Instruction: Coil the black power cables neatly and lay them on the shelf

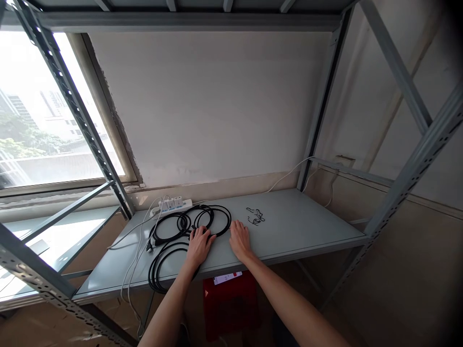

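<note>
My left hand [200, 244] lies flat, fingers spread, on a grey metal shelf [304, 226], its fingertips touching black coiled cables [213, 219]. My right hand [239, 239] rests flat beside it, fingers stretched out, just right of the coils and holding nothing. More black cable loops [166, 226] lie to the left, and one loop [159, 270] reaches the shelf's front edge. A small tangle of thin black ties [255, 216] sits a little beyond my right hand.
A white power strip [172, 206] with white cords sits at the back left of the shelf. Grey perforated uprights [408, 178] frame the rack. A window [39, 120] is at left. A red box [229, 301] stands below the shelf.
</note>
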A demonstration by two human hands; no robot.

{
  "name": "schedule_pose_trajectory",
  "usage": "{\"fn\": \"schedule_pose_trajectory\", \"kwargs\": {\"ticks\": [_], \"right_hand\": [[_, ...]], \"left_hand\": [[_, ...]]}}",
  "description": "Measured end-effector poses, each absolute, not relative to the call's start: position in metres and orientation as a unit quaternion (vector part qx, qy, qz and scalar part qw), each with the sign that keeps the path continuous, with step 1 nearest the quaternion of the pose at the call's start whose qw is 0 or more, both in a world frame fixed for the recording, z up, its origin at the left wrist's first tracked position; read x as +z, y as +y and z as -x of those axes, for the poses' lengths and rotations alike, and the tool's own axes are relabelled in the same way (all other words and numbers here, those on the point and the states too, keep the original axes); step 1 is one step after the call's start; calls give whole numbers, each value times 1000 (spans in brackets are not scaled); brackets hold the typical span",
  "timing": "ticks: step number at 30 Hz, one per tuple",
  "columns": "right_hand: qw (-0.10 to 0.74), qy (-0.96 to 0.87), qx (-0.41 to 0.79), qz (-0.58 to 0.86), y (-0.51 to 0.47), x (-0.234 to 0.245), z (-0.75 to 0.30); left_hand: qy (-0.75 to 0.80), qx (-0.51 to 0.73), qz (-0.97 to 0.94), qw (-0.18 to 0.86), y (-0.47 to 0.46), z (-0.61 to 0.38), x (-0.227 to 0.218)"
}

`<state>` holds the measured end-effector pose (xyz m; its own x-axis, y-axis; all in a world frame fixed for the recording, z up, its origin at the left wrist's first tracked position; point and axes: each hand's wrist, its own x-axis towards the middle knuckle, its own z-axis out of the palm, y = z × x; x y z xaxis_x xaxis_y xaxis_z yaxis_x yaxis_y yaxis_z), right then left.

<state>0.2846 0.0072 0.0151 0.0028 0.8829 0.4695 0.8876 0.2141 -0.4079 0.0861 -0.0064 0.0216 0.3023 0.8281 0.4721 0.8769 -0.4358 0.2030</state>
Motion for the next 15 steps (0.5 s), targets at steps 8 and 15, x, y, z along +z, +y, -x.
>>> {"fn": "schedule_pose_trajectory", "kwargs": {"ticks": [8,15], "right_hand": [[318,-690,75,646,21,7,-290],[328,-632,211,669,28,26,-294]], "left_hand": [[-525,-274,805,34,-7,-85,22],[-523,-282,804,24,-7,-85,23]]}}
